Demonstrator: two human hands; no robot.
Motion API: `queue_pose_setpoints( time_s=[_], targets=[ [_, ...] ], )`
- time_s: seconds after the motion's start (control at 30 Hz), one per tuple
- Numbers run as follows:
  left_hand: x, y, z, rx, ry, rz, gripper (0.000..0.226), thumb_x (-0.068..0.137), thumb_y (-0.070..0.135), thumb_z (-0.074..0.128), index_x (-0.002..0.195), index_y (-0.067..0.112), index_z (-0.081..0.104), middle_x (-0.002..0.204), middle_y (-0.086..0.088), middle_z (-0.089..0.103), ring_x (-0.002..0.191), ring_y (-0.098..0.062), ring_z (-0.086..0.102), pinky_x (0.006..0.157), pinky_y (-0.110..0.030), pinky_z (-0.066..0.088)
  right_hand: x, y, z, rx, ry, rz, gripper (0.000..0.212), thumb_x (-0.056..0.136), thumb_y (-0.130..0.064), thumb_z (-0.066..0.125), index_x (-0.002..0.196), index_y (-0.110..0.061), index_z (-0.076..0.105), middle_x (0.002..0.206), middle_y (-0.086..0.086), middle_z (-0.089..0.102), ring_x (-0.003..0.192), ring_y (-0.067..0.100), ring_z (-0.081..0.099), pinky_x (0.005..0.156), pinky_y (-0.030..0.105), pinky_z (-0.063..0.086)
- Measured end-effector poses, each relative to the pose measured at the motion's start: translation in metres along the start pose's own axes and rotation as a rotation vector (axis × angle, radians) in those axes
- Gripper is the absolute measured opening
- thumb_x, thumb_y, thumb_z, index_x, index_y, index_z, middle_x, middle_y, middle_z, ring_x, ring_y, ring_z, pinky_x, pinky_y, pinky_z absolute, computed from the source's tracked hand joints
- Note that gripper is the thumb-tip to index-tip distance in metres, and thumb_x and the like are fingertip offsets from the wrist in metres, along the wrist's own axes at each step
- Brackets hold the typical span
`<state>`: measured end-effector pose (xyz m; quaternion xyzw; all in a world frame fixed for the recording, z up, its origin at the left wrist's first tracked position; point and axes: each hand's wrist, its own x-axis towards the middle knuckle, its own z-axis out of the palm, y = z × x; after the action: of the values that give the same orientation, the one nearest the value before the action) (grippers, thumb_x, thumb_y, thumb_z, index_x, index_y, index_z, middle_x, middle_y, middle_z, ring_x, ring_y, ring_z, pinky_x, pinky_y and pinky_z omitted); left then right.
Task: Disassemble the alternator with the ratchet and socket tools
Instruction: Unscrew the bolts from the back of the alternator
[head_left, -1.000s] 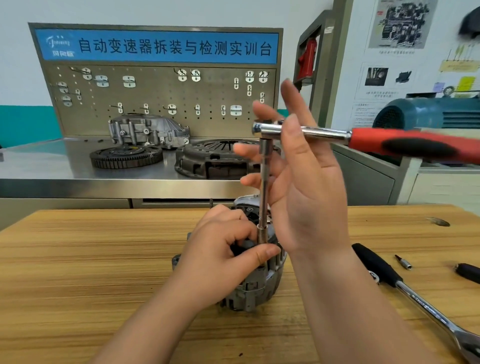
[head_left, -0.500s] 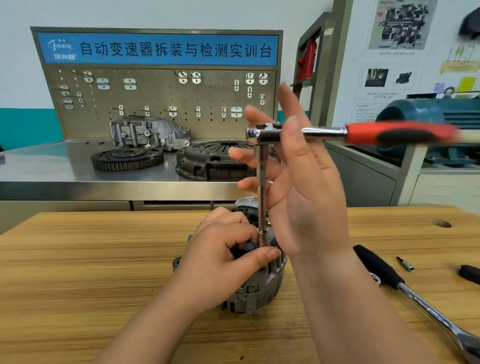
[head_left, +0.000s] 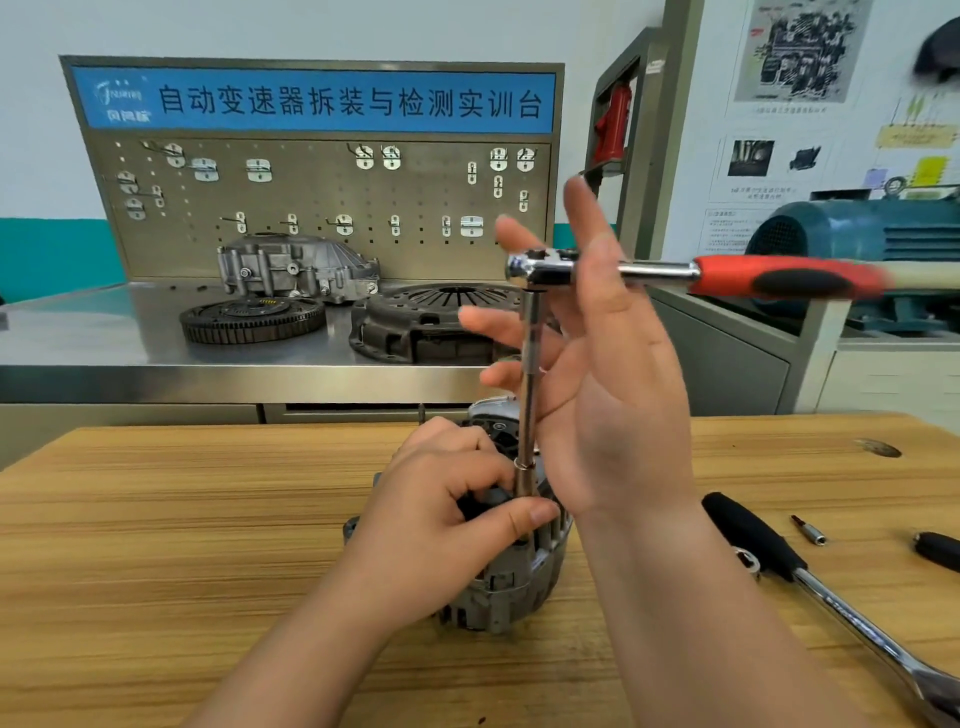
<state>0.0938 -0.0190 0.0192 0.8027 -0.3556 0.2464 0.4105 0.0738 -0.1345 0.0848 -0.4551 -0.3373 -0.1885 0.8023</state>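
Note:
A grey alternator (head_left: 519, 587) stands on the wooden table (head_left: 156, 545). My left hand (head_left: 441, 525) grips its top, thumb lying by the foot of a long steel extension bar (head_left: 530, 374). The bar rises straight up to the head of a ratchet (head_left: 779, 275) with a red and black handle pointing right. My right hand (head_left: 623, 395) is held upright with straight fingers behind the bar. Its thumb crosses in front of the ratchet near the head. Whatever socket and bolt sit at the bar's foot are hidden by my left hand.
A second ratchet with a black handle (head_left: 753, 535), a small bit (head_left: 808, 530) and a black tool end (head_left: 940, 551) lie on the table's right side. Behind, a steel bench carries a clutch plate (head_left: 431, 322), a toothed ring (head_left: 252, 317) and a housing (head_left: 296, 265).
The red handle has swung a little away from me and now points level to the right. My left hand stays on the alternator.

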Motion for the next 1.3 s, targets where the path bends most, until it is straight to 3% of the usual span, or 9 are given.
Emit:
queue_pose_setpoints(
  time_s=[0.1,0.33,0.43,0.63,0.73,0.87,0.97,1.13,1.3],
  targets=[
    [-0.0002,0.0003,0.0030,0.046,0.029,0.000,0.032,0.069,0.059,0.058,0.054,0.036,0.041,0.062,0.009,0.048,0.075,-0.007,0.044,0.065,-0.018,0.034,0.0010,-0.0014,0.0016,-0.049,0.004,-0.072,0.030,0.091,-0.026,0.054,0.117,-0.040,0.060,0.127,-0.005,0.063,0.079,0.014,0.070,0.053,0.020,0.053],
    [-0.0009,0.0004,0.0000,0.030,-0.002,0.034,0.023,0.075,0.056,0.058,0.059,0.045,0.045,0.065,0.012,0.047,0.075,-0.008,0.044,0.068,-0.022,0.035,0.0015,-0.0011,-0.0046,0.082,-0.012,0.178,0.051,0.094,-0.055,0.027,0.134,-0.031,0.048,0.110,0.001,0.073,0.061,0.017,0.070,0.049,0.022,0.052],
    [-0.0007,-0.0006,-0.0017,0.008,-0.010,0.025,0.023,0.075,0.054,0.058,0.060,0.038,0.052,0.064,0.010,0.049,0.075,-0.010,0.045,0.069,-0.023,0.037,0.0014,-0.0014,-0.0019,0.073,0.014,0.129,0.047,0.089,-0.054,0.039,0.131,-0.037,0.050,0.120,0.002,0.070,0.068,0.018,0.071,0.048,0.021,0.052],
    [0.0003,0.0027,0.0022,0.050,0.041,-0.005,0.028,0.071,0.058,0.057,0.055,0.041,0.041,0.061,0.010,0.048,0.074,-0.009,0.044,0.065,-0.019,0.034,0.0008,-0.0034,0.0017,-0.127,-0.001,-0.098,0.036,0.090,-0.019,0.054,0.117,-0.042,0.057,0.122,-0.016,0.062,0.085,0.009,0.069,0.056,0.018,0.051],
    [-0.0003,0.0015,0.0020,0.061,0.015,0.003,0.032,0.073,0.057,0.056,0.058,0.030,0.050,0.062,0.010,0.048,0.075,-0.010,0.044,0.069,-0.028,0.040,0.0000,0.0003,0.0021,-0.077,-0.018,-0.041,0.030,0.093,-0.030,0.049,0.121,-0.041,0.055,0.132,-0.005,0.061,0.077,0.014,0.071,0.053,0.020,0.052],
    [-0.0005,0.0021,-0.0004,0.044,-0.017,0.025,0.036,0.077,0.052,0.055,0.058,0.023,0.053,0.064,0.010,0.047,0.076,-0.012,0.044,0.072,-0.034,0.040,0.0002,0.0013,-0.0004,0.039,-0.031,0.126,0.052,0.087,-0.054,0.037,0.130,-0.029,0.051,0.108,0.003,0.073,0.062,0.017,0.070,0.050,0.022,0.051],
    [0.0006,0.0035,-0.0021,0.015,0.008,0.004,0.032,0.072,0.054,0.057,0.052,0.039,0.039,0.062,0.012,0.044,0.074,-0.008,0.042,0.068,-0.029,0.039,-0.0001,0.0015,0.0001,0.019,-0.003,0.105,0.047,0.090,-0.053,0.040,0.128,-0.029,0.054,0.110,0.001,0.073,0.065,0.016,0.070,0.049,0.021,0.051],
    [0.0007,0.0032,0.0026,0.050,0.040,-0.025,0.035,0.069,0.061,0.057,0.051,0.036,0.039,0.059,0.011,0.045,0.073,-0.008,0.043,0.063,-0.020,0.032,0.0006,-0.0040,0.0017,-0.123,-0.002,-0.097,0.028,0.093,-0.024,0.053,0.116,-0.039,0.059,0.124,-0.008,0.062,0.080,0.013,0.070,0.052,0.019,0.051],
    [-0.0002,0.0002,0.0018,0.034,0.005,-0.012,0.039,0.073,0.059,0.057,0.055,0.024,0.052,0.063,0.009,0.048,0.077,-0.013,0.045,0.069,-0.033,0.041,0.0001,-0.0036,0.0018,-0.033,-0.040,0.049,0.033,0.097,-0.043,0.037,0.122,-0.032,0.056,0.121,-0.001,0.068,0.067,0.018,0.071,0.050,0.022,0.053]
  ],
)
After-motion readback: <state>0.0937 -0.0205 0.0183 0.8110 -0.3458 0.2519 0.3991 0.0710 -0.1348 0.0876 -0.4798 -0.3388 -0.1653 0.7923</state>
